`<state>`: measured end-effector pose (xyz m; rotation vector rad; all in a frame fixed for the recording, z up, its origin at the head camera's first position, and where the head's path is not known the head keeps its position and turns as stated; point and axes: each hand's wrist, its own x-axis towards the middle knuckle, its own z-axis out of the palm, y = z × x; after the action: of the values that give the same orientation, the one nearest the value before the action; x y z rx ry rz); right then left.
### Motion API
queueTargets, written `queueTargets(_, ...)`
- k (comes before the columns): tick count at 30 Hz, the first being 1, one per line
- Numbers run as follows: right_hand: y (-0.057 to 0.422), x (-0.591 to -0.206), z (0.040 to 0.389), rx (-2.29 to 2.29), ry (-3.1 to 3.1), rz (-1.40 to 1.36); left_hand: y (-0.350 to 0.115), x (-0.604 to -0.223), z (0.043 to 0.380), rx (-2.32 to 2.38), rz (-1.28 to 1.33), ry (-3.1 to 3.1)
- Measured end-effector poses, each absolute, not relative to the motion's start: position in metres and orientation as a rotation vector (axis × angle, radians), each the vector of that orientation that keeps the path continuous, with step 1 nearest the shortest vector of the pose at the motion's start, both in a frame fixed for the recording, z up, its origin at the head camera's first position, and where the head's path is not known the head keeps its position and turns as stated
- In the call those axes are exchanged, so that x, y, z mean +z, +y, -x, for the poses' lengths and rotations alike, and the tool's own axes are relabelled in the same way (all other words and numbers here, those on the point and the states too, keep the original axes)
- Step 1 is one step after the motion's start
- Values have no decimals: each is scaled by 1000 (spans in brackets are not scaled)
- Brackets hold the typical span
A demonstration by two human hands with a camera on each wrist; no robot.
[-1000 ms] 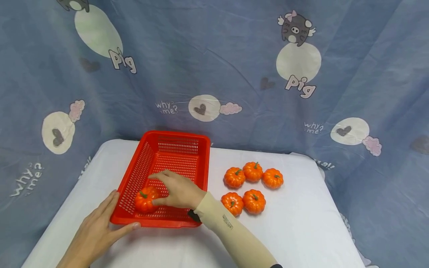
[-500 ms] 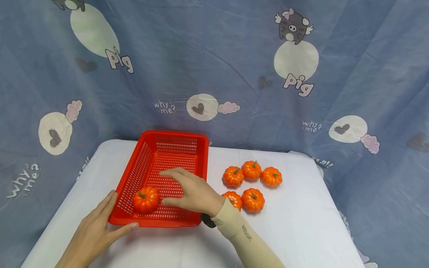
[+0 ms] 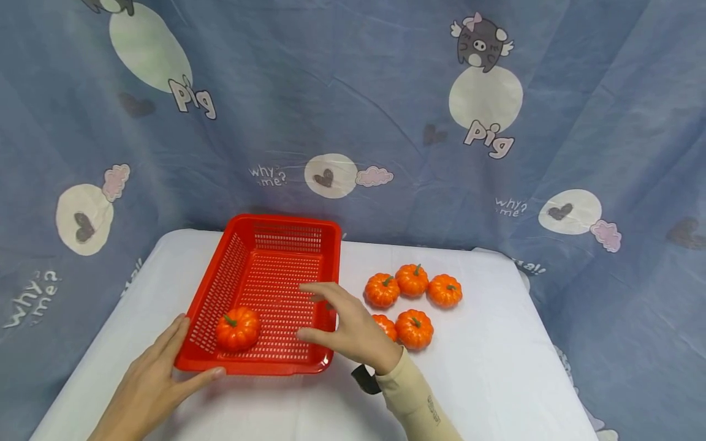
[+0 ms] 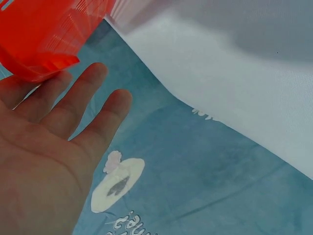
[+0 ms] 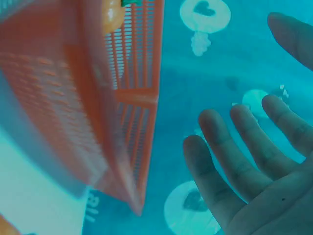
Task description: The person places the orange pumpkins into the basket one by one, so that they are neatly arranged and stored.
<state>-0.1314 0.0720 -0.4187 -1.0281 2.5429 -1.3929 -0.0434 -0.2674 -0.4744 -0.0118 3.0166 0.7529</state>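
Observation:
A red plastic basket with slotted walls stands on the left of the table, with one small orange pumpkin in its near left corner. My left hand rests against the basket's near left corner, fingers along the left wall and thumb at the front rim; in the left wrist view its fingers are extended by the rim. Over the basket's right rim is my right hand, fingers spread and nothing between them. Several more pumpkins lie right of the basket, one partly hidden behind the right hand.
A white cloth covers the table, whose far edge meets a blue curtain printed with pigs and hearts. Three pumpkins form the far row, close behind the nearer ones.
My right hand has drawn back rightward from beside the pumpkin in the basket to the right rim. That pumpkin stays in the corner. The left hand keeps its place at the basket.

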Motion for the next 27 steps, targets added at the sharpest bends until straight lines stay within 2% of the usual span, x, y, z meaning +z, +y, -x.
queueTargets(27, 155, -451, 115, -1533, 2793, 762, -267, -474, 46, 706, 88, 2946)
